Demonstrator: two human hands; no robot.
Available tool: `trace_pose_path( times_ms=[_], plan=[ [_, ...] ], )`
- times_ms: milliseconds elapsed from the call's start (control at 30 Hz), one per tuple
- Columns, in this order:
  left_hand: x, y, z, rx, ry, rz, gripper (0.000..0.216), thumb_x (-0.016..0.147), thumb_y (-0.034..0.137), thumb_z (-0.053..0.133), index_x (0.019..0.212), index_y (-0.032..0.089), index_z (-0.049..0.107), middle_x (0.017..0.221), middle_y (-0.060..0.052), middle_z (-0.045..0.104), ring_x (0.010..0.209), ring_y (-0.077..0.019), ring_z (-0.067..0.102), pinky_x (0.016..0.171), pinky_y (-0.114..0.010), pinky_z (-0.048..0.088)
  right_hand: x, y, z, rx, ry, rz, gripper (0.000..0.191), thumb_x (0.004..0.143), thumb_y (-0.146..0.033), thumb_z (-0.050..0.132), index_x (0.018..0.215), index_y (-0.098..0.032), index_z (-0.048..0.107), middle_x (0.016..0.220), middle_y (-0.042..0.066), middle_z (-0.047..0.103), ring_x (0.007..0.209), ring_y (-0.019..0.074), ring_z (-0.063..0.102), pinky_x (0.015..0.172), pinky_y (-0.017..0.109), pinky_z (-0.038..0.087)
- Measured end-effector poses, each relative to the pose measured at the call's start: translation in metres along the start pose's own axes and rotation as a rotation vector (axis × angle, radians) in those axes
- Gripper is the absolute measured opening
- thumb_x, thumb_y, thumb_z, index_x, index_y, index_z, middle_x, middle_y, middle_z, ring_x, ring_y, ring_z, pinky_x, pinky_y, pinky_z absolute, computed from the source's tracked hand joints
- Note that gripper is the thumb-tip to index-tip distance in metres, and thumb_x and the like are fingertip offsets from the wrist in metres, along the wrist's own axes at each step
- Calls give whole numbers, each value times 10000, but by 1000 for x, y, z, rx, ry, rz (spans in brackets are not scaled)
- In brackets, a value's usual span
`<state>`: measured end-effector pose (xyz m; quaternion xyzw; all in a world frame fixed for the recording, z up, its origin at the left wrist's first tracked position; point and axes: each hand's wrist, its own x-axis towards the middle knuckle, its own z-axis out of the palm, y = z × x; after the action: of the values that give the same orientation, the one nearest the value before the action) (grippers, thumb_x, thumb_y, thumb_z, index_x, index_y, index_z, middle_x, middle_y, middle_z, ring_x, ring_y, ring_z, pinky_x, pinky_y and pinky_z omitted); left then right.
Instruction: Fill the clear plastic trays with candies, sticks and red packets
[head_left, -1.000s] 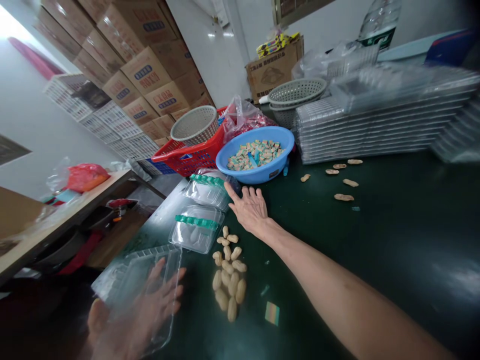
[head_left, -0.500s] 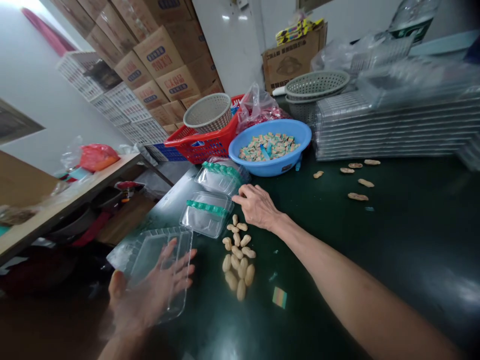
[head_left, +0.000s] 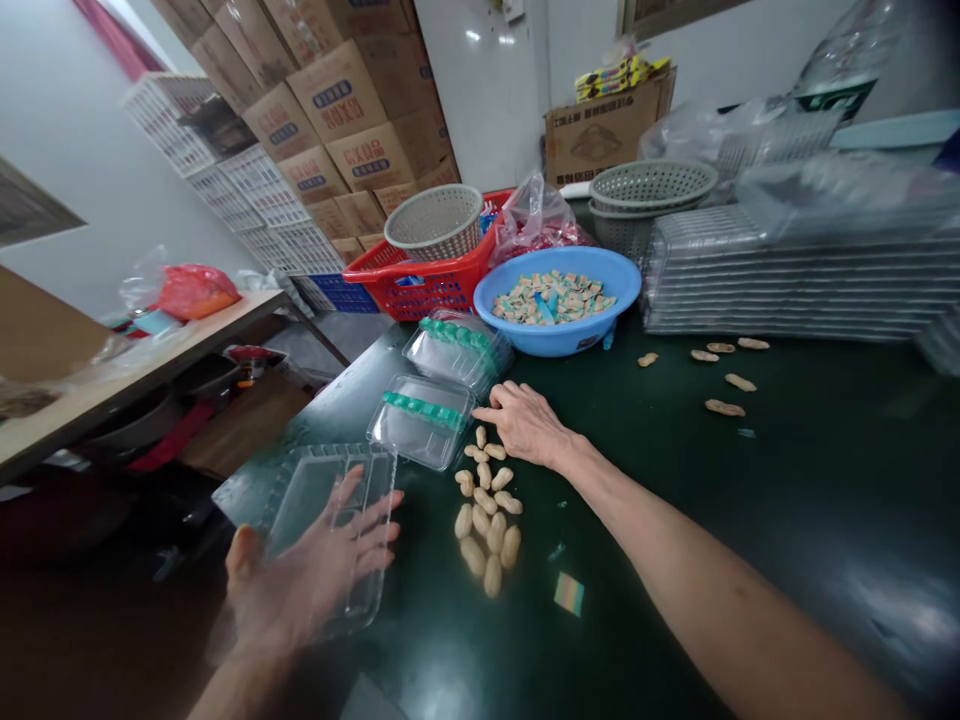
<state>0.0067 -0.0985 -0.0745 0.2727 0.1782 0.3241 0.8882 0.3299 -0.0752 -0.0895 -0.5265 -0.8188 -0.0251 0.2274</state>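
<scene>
A clear plastic container [head_left: 315,500] rests on my left hand [head_left: 311,570]. Through its see-through wall the spread fingers show, with their tips past its right edge and the thumb at its left. My right hand [head_left: 525,420] is over the dark green table, fingers curled and the index finger stretched left. That fingertip is at the right corner of a lidded clear box [head_left: 420,435] with a green strip; whether they touch I cannot tell. Nothing shows in this hand. Just below it lies a column of several unshelled peanuts [head_left: 491,530].
Behind are another green-stripped box [head_left: 457,350], a blue basin [head_left: 634,285] of small striped pieces, and a red basket [head_left: 420,300]. Stacked clear trays [head_left: 787,270] stand at right. Loose peanuts [head_left: 725,408] and one striped square [head_left: 569,594] lie on the table.
The view has shifted slightly, so the scene sits a little further right. Both hands keep nearly the same pose, and the peanuts and boxes stay in place.
</scene>
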Motion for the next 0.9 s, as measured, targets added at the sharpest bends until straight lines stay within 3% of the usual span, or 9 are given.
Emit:
trace_pose_path(
  times_ms=[300, 567, 800, 900],
  plan=[
    [1, -1, 3, 2, -6, 4, 907, 556, 546, 612, 1361, 256, 311, 1398, -224, 311, 1170, -438, 414, 937, -573, 319, -1, -1, 0, 13, 84, 14, 395, 777, -162, 488, 1159, -251, 536, 945, 51, 482, 869, 184, 444, 724, 294, 351],
    [1, 1, 5, -11, -13, -17, 895, 554, 530, 620, 1353, 243, 334, 1396, -229, 313, 1174, -421, 418, 945, -548, 331, 1, 0, -1, 1, 51, 13, 334, 781, -172, 497, 1101, -243, 562, 924, 48, 494, 865, 185, 460, 724, 291, 363],
    [3, 2, 6, 75, -11, -12, 929, 544, 503, 646, 1359, 243, 284, 1387, -225, 325, 1160, -425, 428, 930, -556, 336, 0, -9, -3, 28, 148, -4, 557, 777, -118, 424, 1317, -250, 380, 1001, 55, 478, 817, 172, 461, 723, 286, 388],
    [-3, 2, 4, 69, 27, 8, 977, 528, 490, 673, 1369, 237, 244, 1398, -224, 302, 1153, -445, 422, 917, -578, 336, 1, -8, 0, 20, 128, -24, 543, 780, -146, 437, 1306, -275, 397, 996, 57, 483, 795, 177, 462, 706, 294, 393]
  ],
)
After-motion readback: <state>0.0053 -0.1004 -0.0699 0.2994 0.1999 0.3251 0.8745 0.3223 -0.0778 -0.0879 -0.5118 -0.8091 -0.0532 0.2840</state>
